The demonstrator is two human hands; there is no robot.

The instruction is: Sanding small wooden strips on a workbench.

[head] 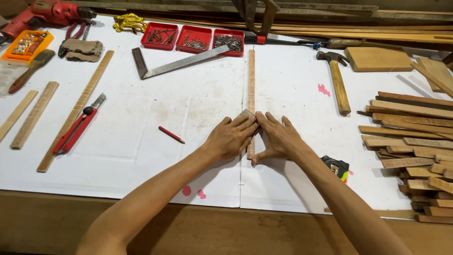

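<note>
Workbench surface is covered by white sheets (141, 156) whose front edge stops short of the bench lip; at far left lie two short wood strips (28, 118) and a long strip (78, 108) set diagonally, with a red-handled cutter (75, 130) just beside it; open white sheet spreads between that cutter and a red pencil (171, 134), which lies alone; a steel try square (181, 62) sits further back, in front of three red trays of fasteners (194, 38); left hand (231, 137) rests flat, fingers together, tips pressing a small angled piece (246, 113) against a narrow wood strip (251, 85) that runs along the seam between the sheets; right hand (278, 138) lies flat on the other side, fingers slightly spread, thumb touching the strip's near end; a tape measure (336, 166) sits by the right forearm; a hammer (337, 80) lies beyond open sheet; stacked wood offcuts (415, 141) crowd the right edge.
</note>
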